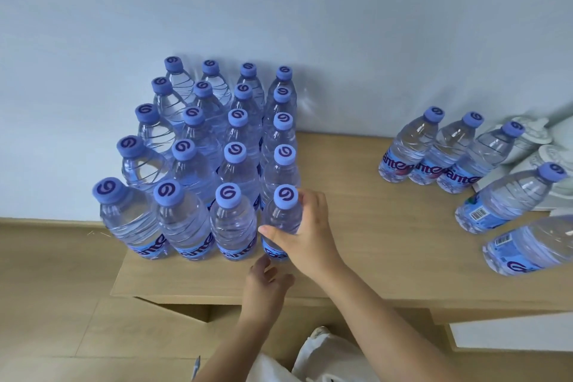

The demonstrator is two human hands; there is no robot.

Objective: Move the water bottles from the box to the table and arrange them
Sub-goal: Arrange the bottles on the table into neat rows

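Several clear water bottles with blue caps stand in tidy rows (pixel 217 146) on the left end of the wooden table (pixel 387 226). My right hand (pixel 307 232) grips the front-right bottle (pixel 283 211) of that block, fingers curled round its body just below the cap. My left hand (pixel 266 282) hovers just under it near the table's front edge, fingers loosely bent and holding nothing. A second group of several bottles (pixel 446 152) stands at the right side of the table. The cardboard box (pixel 183 308) shows only as a flap below the table edge.
White ceramic jars (pixel 533 136) sit at the far right behind the right-hand bottles. A pale wall (pixel 279 9) runs right behind the table. Wooden floor lies to the left, and white cloth (pixel 325 357) is at the bottom.
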